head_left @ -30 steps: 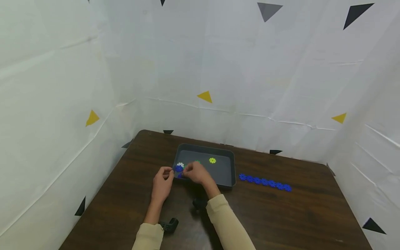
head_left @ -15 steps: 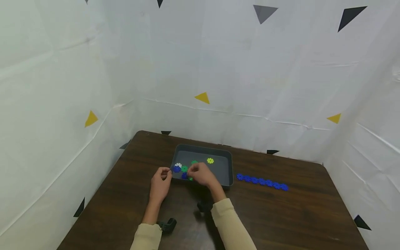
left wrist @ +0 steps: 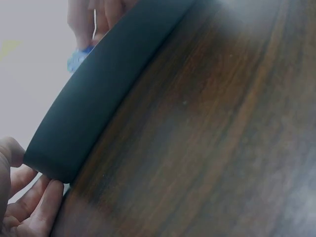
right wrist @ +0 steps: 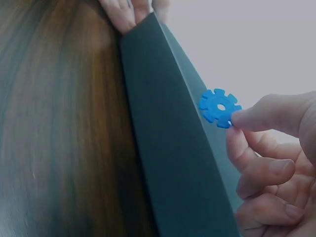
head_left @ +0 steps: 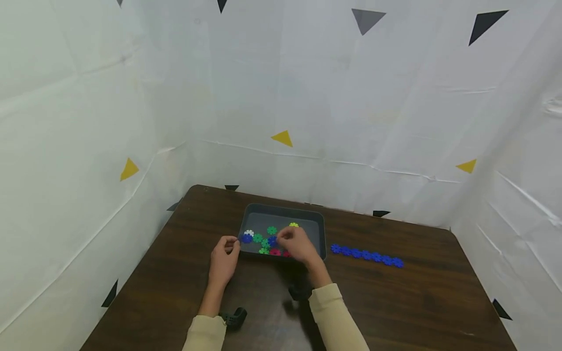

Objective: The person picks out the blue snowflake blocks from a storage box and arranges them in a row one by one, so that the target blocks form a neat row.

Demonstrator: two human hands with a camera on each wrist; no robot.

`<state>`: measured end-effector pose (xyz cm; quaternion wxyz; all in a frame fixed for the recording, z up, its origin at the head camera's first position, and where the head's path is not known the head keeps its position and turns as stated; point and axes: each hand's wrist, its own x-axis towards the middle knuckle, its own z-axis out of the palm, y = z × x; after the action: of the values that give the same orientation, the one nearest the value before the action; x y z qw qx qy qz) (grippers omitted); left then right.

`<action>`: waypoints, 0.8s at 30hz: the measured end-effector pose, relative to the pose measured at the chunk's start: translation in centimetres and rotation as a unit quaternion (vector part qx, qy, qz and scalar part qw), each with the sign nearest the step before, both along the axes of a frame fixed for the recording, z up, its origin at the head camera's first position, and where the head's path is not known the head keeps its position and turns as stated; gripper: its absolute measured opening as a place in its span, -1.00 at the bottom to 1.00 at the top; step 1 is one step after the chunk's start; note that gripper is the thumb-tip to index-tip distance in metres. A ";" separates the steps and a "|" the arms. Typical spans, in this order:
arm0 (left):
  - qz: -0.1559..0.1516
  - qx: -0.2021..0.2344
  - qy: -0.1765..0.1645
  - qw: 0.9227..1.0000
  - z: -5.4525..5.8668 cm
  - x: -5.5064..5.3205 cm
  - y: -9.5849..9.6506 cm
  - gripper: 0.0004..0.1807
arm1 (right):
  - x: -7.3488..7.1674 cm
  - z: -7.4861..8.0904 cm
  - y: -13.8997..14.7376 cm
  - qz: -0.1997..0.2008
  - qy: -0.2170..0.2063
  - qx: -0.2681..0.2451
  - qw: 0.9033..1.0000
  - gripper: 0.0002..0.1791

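My right hand (head_left: 295, 242) pinches a blue notched plastic disc (right wrist: 219, 107) between thumb and forefinger, above the near side of a dark grey rectangular tray (head_left: 325, 239). The disc has a hole in its centre and slots around its edge. My left hand (head_left: 224, 261) grips the tray at its near left corner; in the left wrist view the thumb and fingers (left wrist: 47, 205) lie on both sides of that corner. Inside the tray lie several green discs (head_left: 271, 230), red discs (head_left: 274, 252), a white disc (head_left: 249, 233), another blue disc (head_left: 247, 238) and a partly hidden yellow disc (head_left: 293, 224).
A row of joined blue discs (head_left: 366, 255) lies on the dark wooden table (head_left: 421, 297), right of the tray. White sheeting (head_left: 325, 97) with coloured triangles hangs behind and at both sides. A black wrist device (head_left: 234, 318) sits by the left sleeve.
My right hand has moved right over the tray with the blue disc, uncovering green and red discs. The left hand stays at the tray's corner. The head view has shifted slightly.
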<state>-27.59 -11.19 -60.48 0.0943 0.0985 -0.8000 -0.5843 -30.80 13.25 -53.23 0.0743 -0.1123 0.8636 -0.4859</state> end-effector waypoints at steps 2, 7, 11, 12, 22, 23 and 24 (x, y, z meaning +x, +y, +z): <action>0.000 0.001 0.002 1.000 0.0 0.0 -0.1 -0.69 | 0.1 0.0 0.5 -0.015 0.013 0.002 1.000 -0.86; 0.001 0.001 0.003 1.000 0.0 0.1 -0.2 -0.69 | 0.5 0.1 2.0 -0.055 0.038 0.019 0.998 -0.90; 0.001 -0.004 -0.001 1.000 -0.1 0.1 -0.3 -0.69 | 1.1 0.3 3.2 -0.083 0.036 0.024 0.996 -0.91; 0.002 -0.005 -0.001 1.000 0.0 0.0 -0.4 -0.69 | 1.2 0.4 3.5 -0.091 0.035 0.023 0.995 -0.91; -0.001 -0.008 0.001 1.000 -0.2 -0.3 -0.9 -0.69 | 2.0 1.4 6.4 -0.137 0.044 0.002 0.990 -0.88; -0.001 -0.008 0.002 1.000 -0.1 -0.3 -0.9 -0.68 | 2.0 1.5 6.7 -0.141 0.044 0.002 0.989 -0.88; -0.002 -0.008 0.003 1.000 -0.1 -0.3 -0.9 -0.67 | 2.0 1.6 7.1 -0.145 0.045 0.004 0.988 -0.87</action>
<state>-27.89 -12.10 -60.62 0.0966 0.0946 -0.8048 -0.5779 -28.77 20.33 -51.67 -0.0357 -0.0072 0.8750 -0.4828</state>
